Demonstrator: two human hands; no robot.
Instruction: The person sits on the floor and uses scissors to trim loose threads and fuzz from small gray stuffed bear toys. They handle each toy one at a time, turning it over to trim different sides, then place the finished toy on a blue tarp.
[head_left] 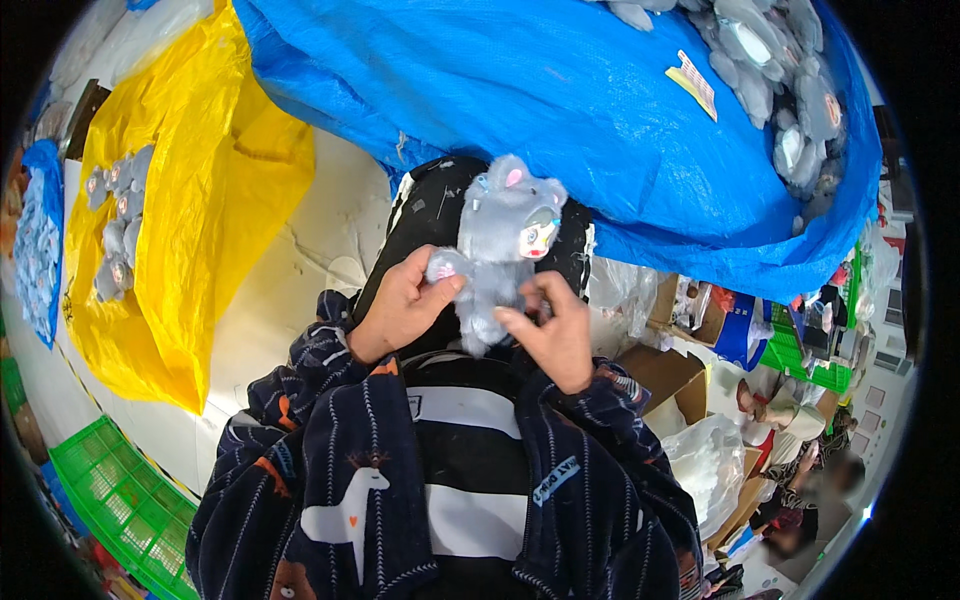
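Tag (692, 86) on blue sheeting (480, 95) bears print; left hand (400, 303) pinches plush (495, 230) by its paw (443, 263), grip of right hand (562, 338) unclear.

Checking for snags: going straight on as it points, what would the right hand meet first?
Likely the grey plush toy: the right hand points at its lower body and may touch it; depth is unclear.
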